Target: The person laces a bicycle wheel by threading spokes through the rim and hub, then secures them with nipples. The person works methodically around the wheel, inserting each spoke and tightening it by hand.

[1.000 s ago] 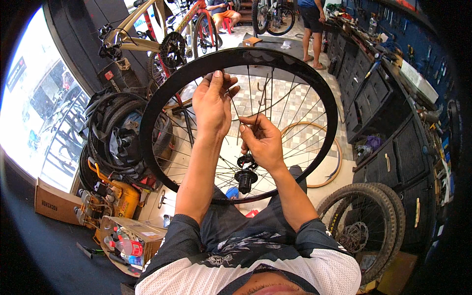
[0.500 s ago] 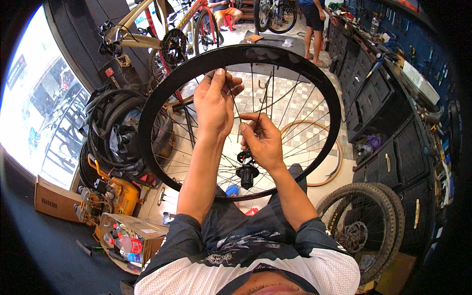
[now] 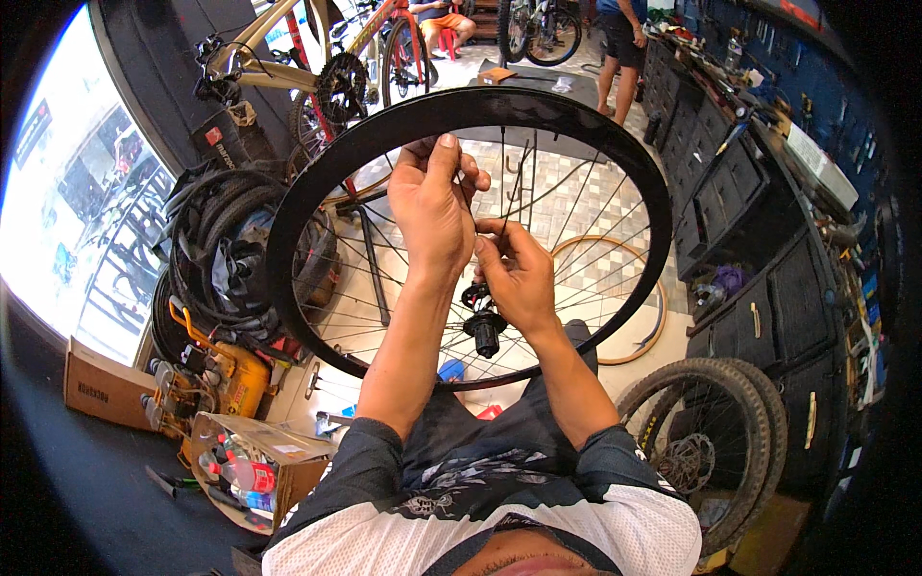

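A black deep-rimmed bicycle wheel (image 3: 519, 108) without a tyre stands tilted in front of me, its lower edge over my lap. Its black hub (image 3: 483, 331) shows below my hands, with thin dark spokes (image 3: 588, 223) fanning out to the rim. My left hand (image 3: 432, 216) reaches inside the rim at the upper left, thumb up and fingers curled round a spoke close to the rim. Lower and to the right, my right hand (image 3: 521, 278) pinches a spoke between thumb and forefinger, just above the hub. The fingers hide most of what they grip.
Tyres (image 3: 226, 226) are heaped at left, above a yellow compressor (image 3: 245, 379) and an open cardboard box (image 3: 288, 444) with bottles. Two knobby-tyred wheels (image 3: 715, 432) lean at right by dark drawers (image 3: 749, 317). A tan-edged tyre (image 3: 653, 336) lies on the floor. Bikes and two people are farther back.
My left hand has shifted slightly right, nearer my right hand. The wheel has tilted a little, and its hub now sits slightly higher and to the right.
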Available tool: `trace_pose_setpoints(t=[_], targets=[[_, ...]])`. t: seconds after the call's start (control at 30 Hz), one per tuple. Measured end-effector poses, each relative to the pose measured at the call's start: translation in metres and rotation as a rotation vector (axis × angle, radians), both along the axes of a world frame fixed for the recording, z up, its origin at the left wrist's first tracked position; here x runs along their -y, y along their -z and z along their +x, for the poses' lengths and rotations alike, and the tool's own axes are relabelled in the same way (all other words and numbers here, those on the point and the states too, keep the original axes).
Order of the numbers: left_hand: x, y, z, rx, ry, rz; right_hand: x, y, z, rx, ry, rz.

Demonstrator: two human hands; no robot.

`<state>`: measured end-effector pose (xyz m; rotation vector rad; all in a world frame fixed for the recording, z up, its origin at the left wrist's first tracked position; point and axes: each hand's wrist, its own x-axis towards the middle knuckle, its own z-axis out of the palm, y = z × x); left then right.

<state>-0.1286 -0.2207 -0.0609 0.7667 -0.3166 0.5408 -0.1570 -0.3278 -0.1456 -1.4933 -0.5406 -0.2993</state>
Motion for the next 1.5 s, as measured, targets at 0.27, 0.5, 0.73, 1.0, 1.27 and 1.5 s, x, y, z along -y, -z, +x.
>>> trace_pose_setpoints(t=[0.27, 0.5, 0.73, 1.0, 1.27, 1.5], targets=[[0.002, -0.005, -0.007, -0.027, 0.014, 0.010, 0.000, 0.000, -0.004, 0.079, 0.057, -0.024], [0.006, -0.008, -0.010, -0.036, -0.041, 0.006, 0.001, -0.003, -0.011, 0.076, 0.040, -0.012], [0.007, -0.009, -0.013, -0.030, -0.016, 0.057, 0.004, -0.001, -0.010, 0.108, 0.066, -0.030], [0.008, -0.013, -0.015, -0.036, 0.039, -0.068, 0.001, -0.002, -0.012, 0.116, 0.094, -0.017], [0.006, -0.005, -0.007, -0.014, -0.044, 0.039, 0.001, -0.005, -0.011, 0.163, 0.086, -0.038], [0.012, -0.014, -0.015, -0.050, 0.030, -0.089, 0.002, -0.003, -0.010, 0.135, 0.084, -0.011]])
